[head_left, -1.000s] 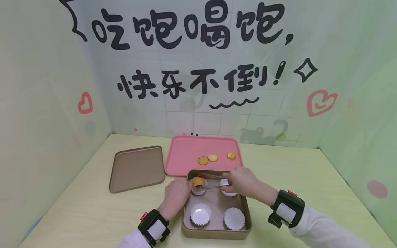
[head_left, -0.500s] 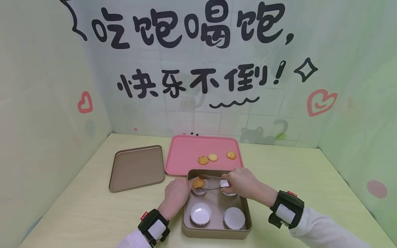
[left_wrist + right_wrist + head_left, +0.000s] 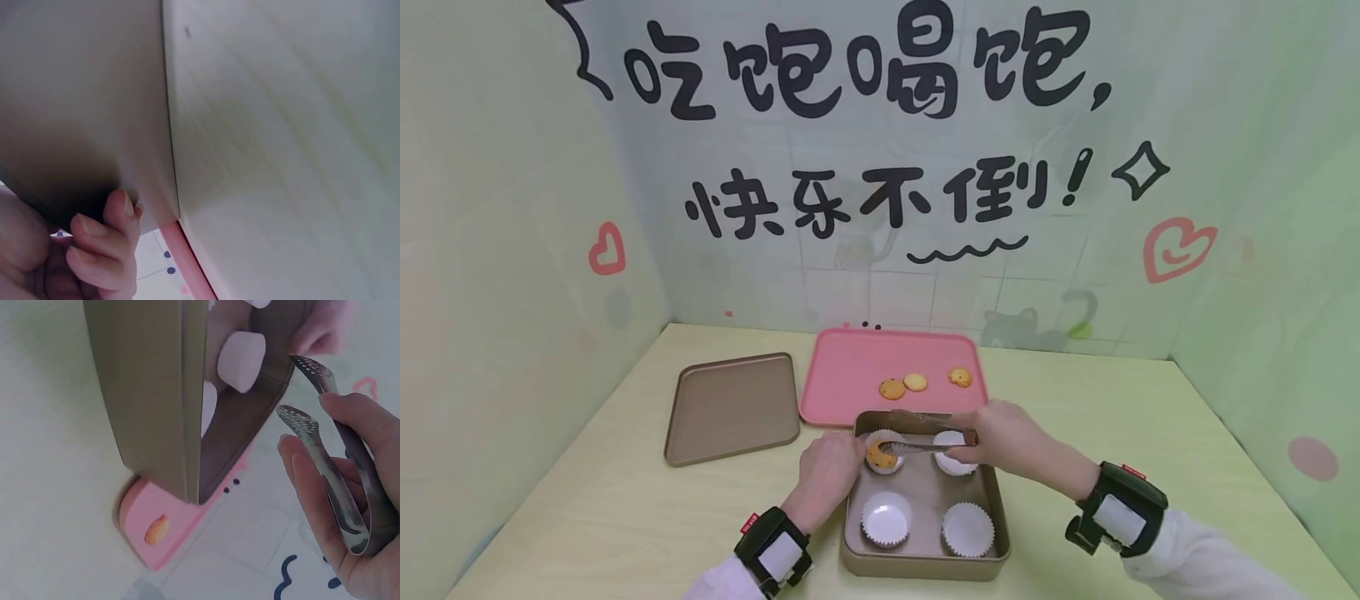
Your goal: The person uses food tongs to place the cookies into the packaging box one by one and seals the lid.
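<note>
A brown rectangular baking tin (image 3: 927,568) holds several white paper cupcake cups, among them a front-left cup (image 3: 886,520). A chocolate-chip cookie (image 3: 880,457) lies in the back-left cup. My left hand (image 3: 827,468) grips the tin's left wall, and in the left wrist view its curled fingers (image 3: 103,247) lie against the outer side. With my right hand (image 3: 1011,437) I hold small metal tongs (image 3: 330,472) over the back of the tin. The tongs' perforated tips stand apart with nothing between them in the right wrist view.
Behind the tin lies a pink tray (image 3: 857,367) bearing a chocolate-chip cookie (image 3: 892,389), a plain round cookie (image 3: 915,382) and a ring-shaped cookie (image 3: 959,377). A flat brown tray (image 3: 733,408) lies left of it. A printed backdrop (image 3: 790,292) encloses the table.
The tongs have spread and let go of the cookie, which now lies flatter in the back-left cup. My right hand has shifted slightly right and up; the left stays at the tin's wall.
</note>
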Demonstrator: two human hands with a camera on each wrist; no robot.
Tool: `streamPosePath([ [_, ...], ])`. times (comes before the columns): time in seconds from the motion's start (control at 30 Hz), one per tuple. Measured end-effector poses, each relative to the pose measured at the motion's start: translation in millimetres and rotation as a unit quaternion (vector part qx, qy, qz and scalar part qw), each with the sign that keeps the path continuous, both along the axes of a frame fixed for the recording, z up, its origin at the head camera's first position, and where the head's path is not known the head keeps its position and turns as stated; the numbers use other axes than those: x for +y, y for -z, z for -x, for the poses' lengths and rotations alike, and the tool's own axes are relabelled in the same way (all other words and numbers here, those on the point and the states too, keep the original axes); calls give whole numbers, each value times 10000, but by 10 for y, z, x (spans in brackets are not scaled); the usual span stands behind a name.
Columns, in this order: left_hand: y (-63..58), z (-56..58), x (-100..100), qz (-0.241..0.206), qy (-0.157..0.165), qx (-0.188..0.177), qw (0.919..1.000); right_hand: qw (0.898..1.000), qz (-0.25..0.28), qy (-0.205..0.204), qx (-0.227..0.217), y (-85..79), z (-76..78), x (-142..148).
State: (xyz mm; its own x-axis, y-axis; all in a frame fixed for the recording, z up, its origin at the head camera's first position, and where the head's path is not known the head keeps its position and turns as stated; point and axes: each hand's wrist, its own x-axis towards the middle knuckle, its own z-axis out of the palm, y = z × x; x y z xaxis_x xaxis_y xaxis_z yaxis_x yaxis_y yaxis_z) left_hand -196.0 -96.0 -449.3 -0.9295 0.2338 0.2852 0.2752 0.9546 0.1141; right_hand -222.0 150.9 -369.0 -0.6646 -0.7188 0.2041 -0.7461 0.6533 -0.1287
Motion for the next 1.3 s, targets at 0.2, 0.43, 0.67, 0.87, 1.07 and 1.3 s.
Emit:
streamPosePath([
  [0.2,0,11,11,-439,-174,-113,9988,9984,309,468,-59,-153,261,355],
  [0.43,19,-2,32,-598,-295,-321,9973,9922,-28,1181,-392,50,712,710],
  [0.67,29,3,28,-328,-192,-196,9991,9862,-100,1387,-902,160,936,750],
  [0.87,10,18,35,-215,-304,-370,9986,9813,-102,1556,-1129,204,1010,740],
  [1.07,8,14,36,-98,-265,-274,9992,9803,-53,1530,-1248,242,1024,730],
  [1.3,27,8,34,-44,-218,-29,9997,9803,-53,1485,-1299,277,1029,739],
])
